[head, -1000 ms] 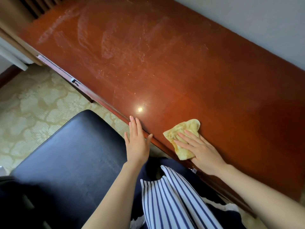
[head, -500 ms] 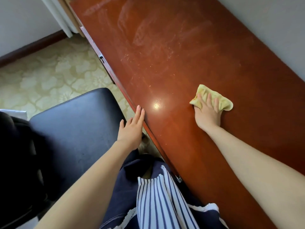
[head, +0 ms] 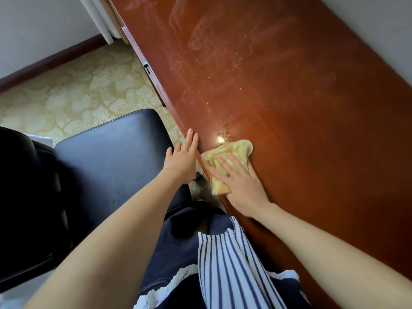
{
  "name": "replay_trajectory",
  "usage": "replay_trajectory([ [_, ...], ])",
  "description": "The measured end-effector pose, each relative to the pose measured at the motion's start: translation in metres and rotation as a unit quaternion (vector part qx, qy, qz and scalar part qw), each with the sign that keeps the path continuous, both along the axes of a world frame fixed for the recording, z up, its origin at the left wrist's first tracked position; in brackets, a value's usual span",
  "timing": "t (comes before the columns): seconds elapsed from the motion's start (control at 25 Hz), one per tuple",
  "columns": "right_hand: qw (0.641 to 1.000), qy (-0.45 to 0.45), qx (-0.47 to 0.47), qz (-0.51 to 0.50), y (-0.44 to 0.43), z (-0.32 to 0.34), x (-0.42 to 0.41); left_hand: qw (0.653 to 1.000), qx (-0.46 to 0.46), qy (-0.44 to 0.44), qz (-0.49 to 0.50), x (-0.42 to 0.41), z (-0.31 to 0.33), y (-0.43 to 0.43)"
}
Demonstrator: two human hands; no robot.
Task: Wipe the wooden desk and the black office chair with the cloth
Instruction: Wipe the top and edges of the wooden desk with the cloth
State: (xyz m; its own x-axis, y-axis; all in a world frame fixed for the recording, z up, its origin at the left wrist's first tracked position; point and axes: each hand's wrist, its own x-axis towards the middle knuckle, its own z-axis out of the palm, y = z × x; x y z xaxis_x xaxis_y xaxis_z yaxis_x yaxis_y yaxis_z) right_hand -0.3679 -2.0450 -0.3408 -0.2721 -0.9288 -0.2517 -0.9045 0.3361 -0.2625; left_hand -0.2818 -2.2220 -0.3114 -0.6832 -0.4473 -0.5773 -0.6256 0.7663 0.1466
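Observation:
The glossy reddish-brown wooden desk point(head: 289, 103) runs diagonally through the head view, with pale wipe streaks on its far part. A crumpled yellow cloth point(head: 225, 159) lies at the desk's front edge. My right hand point(head: 240, 186) presses flat on the cloth, fingers spread over it. My left hand point(head: 181, 160) rests open against the desk's front edge, fingers straight, holding nothing. The black office chair point(head: 107, 161) stands left of the desk, its seat just below my left hand.
A cream patterned carpet point(head: 73, 101) covers the floor at left, bounded by a dark skirting board point(head: 51, 61) and a white wall. A drawer handle point(head: 146, 65) shows under the desk edge. A grey wall runs behind the desk. My striped apron hangs at bottom centre.
My right hand has drawn the cloth back from the middle of the desk to its front edge, close to my left hand. The left hand stays at the edge. The view has shifted slightly.

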Motion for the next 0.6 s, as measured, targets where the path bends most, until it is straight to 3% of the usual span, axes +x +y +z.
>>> replay_trajectory([
  [0.16,0.998,-0.013,-0.024,0.05,0.054,0.003,-0.003,0.998,-0.033,0.044,-0.005,-0.001,-0.005,0.003],
  [0.32,1.0,0.001,-0.005,0.025,0.095,0.01,-0.021,0.988,-0.108,0.105,-0.035,-0.006,-0.004,0.008],
  [0.6,0.993,-0.008,0.066,-0.099,0.105,0.024,-0.076,0.997,-0.037,0.045,-0.059,-0.008,0.001,0.008],
])
